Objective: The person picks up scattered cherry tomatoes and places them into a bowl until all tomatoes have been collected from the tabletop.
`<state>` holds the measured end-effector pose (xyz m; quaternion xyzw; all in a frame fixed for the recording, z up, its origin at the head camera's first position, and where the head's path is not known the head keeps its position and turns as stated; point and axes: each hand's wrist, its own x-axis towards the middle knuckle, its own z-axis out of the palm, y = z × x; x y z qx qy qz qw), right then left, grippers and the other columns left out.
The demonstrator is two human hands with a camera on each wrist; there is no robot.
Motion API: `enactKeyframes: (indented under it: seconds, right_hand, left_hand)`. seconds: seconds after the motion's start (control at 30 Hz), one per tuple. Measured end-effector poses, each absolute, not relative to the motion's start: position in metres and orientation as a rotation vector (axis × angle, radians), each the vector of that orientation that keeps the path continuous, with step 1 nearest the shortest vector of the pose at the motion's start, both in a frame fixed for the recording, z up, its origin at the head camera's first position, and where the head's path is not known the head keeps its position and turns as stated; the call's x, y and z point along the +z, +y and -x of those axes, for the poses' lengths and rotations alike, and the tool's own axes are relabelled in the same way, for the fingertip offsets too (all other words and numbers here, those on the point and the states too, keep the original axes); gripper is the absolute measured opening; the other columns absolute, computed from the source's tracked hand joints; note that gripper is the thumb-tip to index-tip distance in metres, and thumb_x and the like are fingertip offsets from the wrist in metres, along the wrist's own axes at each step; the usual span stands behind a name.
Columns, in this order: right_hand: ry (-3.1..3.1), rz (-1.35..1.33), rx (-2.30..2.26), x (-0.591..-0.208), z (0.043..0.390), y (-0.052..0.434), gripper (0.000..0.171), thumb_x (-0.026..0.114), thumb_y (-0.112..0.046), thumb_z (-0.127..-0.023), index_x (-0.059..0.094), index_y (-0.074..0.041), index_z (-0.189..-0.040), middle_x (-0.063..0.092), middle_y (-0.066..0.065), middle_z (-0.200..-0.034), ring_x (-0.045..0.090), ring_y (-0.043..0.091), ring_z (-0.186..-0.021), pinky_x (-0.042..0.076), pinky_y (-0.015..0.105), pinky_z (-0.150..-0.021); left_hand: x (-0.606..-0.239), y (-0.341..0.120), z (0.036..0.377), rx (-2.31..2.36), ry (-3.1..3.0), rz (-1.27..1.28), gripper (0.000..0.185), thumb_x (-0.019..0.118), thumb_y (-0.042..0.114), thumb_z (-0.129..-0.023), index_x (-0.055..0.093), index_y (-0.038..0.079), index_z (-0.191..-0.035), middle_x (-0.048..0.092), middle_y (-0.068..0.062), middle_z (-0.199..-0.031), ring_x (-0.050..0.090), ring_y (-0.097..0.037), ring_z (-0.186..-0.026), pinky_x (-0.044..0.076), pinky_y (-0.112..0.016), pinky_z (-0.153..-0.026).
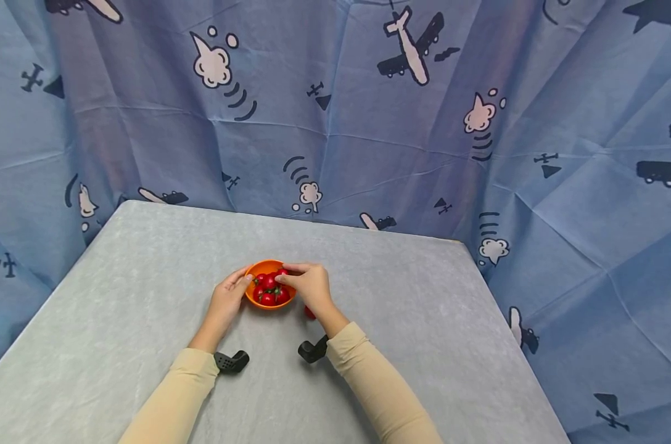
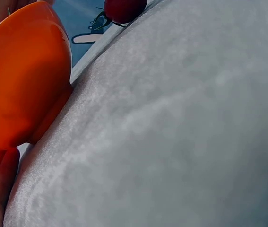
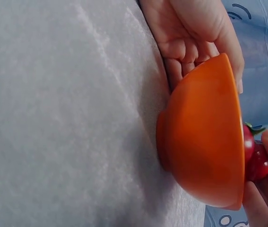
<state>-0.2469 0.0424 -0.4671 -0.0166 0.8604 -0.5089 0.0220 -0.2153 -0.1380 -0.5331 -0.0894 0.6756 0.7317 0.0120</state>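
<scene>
An orange bowl (image 1: 271,307) stands upright on the table, filled with several red cherry tomatoes (image 1: 267,299) with green stems. My left hand (image 1: 227,302) holds the bowl's left side, thumb over the rim and fingers along the outer wall. From the right, my right hand (image 1: 311,287) reaches over the rim and pinches a cherry tomato (image 3: 259,163) between thumb and fingers, at the other tomatoes. One more cherry tomato (image 1: 310,312) lies on the table beside the right wrist, partly hidden by it. In the left wrist view this loose tomato (image 2: 124,9) shows its green stem.
The grey cloth-covered table (image 1: 424,320) reaches back to a blue curtain (image 1: 335,111) printed with planes and clouds. Black camera mounts (image 1: 232,362) are worn at both wrists, just above the tabletop.
</scene>
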Motion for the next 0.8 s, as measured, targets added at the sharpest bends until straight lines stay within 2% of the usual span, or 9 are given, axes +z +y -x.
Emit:
enactKeyframes:
  seconds: [0.37, 0.6, 0.8]
  right_hand:
    - [2.691, 0.053, -1.544, -0.4680, 0.2462, 0.0396, 0.030, 0.086, -0.024, -0.077, 0.080, -0.013, -0.105, 0.075, 0.009, -0.113, 0.065, 0.023, -0.118, 0.057, 0.036, -0.094]
    - [2.678, 0.070, -1.561, -0.4686, 0.2463, 0.0385, 0.032, 0.086, -0.022, -0.078, 0.079, -0.013, -0.108, 0.075, 0.009, -0.115, 0.064, 0.024, -0.120, 0.055, 0.037, -0.098]
    - [2.673, 0.077, -1.563, -0.4693, 0.2451, 0.0380, 0.033, 0.085, -0.021, -0.078, 0.078, -0.013, -0.110, 0.074, 0.009, -0.116, 0.064, 0.023, -0.120, 0.057, 0.034, -0.093]
  left_hand:
    - [-0.5349, -0.1392, 0.2163, 2.260, 2.128, 0.290, 0.050, 0.053, 0.033, -0.103, 0.048, 0.011, -0.147, 0.049, -0.007, -0.152, 0.044, -0.016, -0.141, 0.041, -0.022, -0.110]
    - [-0.5344, -0.1389, 0.2166, 2.270, 2.135, 0.273, 0.049, 0.053, 0.031, -0.103, 0.048, 0.009, -0.147, 0.049, -0.008, -0.152, 0.044, -0.015, -0.141, 0.041, -0.013, -0.104]
    - [-0.5356, -0.1391, 0.2166, 2.285, 2.121, 0.276, 0.049, 0.054, 0.031, -0.103, 0.049, 0.009, -0.147, 0.049, -0.009, -0.151, 0.044, -0.016, -0.141, 0.042, -0.010, -0.101]
